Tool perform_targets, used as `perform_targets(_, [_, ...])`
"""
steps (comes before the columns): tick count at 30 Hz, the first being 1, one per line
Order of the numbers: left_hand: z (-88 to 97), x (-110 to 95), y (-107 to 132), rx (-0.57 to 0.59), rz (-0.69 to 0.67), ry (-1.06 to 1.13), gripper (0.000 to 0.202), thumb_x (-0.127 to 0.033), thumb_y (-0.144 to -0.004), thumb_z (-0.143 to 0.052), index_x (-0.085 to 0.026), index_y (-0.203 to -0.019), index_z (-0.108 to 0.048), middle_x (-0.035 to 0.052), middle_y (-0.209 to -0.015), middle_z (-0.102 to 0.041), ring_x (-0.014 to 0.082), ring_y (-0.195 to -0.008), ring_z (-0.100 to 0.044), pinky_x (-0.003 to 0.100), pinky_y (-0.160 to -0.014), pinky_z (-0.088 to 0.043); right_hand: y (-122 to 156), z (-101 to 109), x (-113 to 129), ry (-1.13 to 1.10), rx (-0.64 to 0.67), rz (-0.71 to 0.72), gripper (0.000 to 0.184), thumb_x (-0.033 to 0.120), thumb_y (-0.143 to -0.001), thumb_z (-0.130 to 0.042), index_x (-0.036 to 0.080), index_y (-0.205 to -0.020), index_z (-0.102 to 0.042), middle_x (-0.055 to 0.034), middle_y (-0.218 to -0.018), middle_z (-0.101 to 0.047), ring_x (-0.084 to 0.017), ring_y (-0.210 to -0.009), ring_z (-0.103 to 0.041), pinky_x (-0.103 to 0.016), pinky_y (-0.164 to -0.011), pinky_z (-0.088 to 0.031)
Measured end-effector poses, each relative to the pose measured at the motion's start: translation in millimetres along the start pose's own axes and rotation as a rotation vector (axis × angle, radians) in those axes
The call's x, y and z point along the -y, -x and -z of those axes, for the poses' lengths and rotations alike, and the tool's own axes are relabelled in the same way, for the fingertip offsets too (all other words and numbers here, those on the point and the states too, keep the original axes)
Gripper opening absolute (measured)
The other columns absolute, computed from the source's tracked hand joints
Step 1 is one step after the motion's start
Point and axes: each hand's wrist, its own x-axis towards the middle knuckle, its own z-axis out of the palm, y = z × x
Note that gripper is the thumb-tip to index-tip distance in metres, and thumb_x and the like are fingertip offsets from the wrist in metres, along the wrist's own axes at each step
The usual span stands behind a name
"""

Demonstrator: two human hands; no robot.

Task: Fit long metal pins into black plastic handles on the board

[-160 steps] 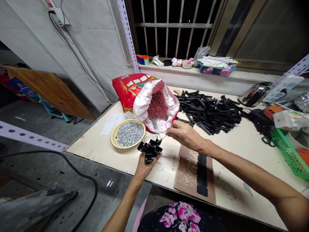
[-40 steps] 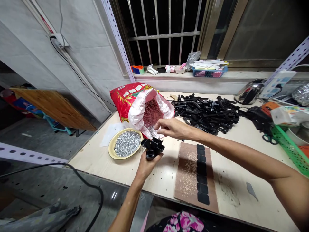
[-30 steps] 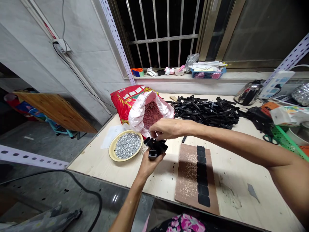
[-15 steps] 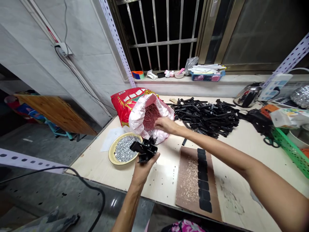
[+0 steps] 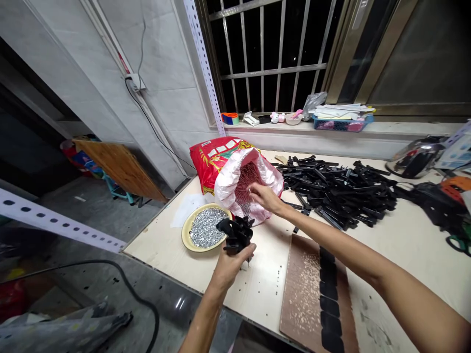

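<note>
Left hand (image 5: 228, 264): fingers are clasping black plastic clips (image 5: 236, 234).
Right hand (image 5: 265, 197): narrow fingers are reaching metal pins (image 5: 246, 176) at their tips, inside bag (image 5: 228, 174); grip unclear.

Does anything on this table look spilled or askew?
The red sack lies tipped on its side, mouth open toward the right hand. Pale grit is strewn over the brown board, and dark specks dot the table.
</note>
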Motion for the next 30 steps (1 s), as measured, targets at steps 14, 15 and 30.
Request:
perform_targets(14, [-21.3,-13.3,-13.9,0.033,-0.276,-0.556,0.022,-0.027,-0.069,-0.060,-0.017,-0.089,-0.060,0.0036,-0.078,-0.066,0.0236,-0.076,-0.062,0.034,-0.069,-0.047,20.3,71.5,62.7,-0.533,0.201,0.042,0.023,0.026,-0.084,-0.057,0.012,-0.101,-0.064,-0.0007,-0.076,-0.062,-0.007,-0.057,-0.054,-0.020,-0.054,-0.044])
perform_targets(15, [-21.1,-12.5,-14.3,0.031,-0.294,-0.617,0.023,-0.025,-0.070,-0.058,-0.017,-0.091,-0.059,0.0046,-0.080,-0.067,0.0240,-0.077,-0.063,0.034,-0.069,-0.047,20.1,76.2,63.4,-0.429,0.264,0.109,0.019,0.024,-0.083,-0.059,0.012,-0.095,-0.067,-0.0020,-0.077,-0.064,-0.008,-0.062,-0.056,-0.020,-0.057,-0.043])
perform_targets(30, [-22.8,-5.6,-0.2,-0.047,-0.527,-0.912,0.039,-0.007,-0.070,-0.050,-0.015,-0.108,-0.055,0.0126,-0.097,-0.065,0.0278,-0.092,-0.061,0.038,-0.076,-0.048,14.7,99.9,113.8,0.078,0.491,0.230,0.036,0.042,-0.083,-0.059,0.014,-0.106,-0.054,-0.0066,-0.089,-0.062,-0.014,-0.073,-0.055,-0.023,-0.060,-0.040])
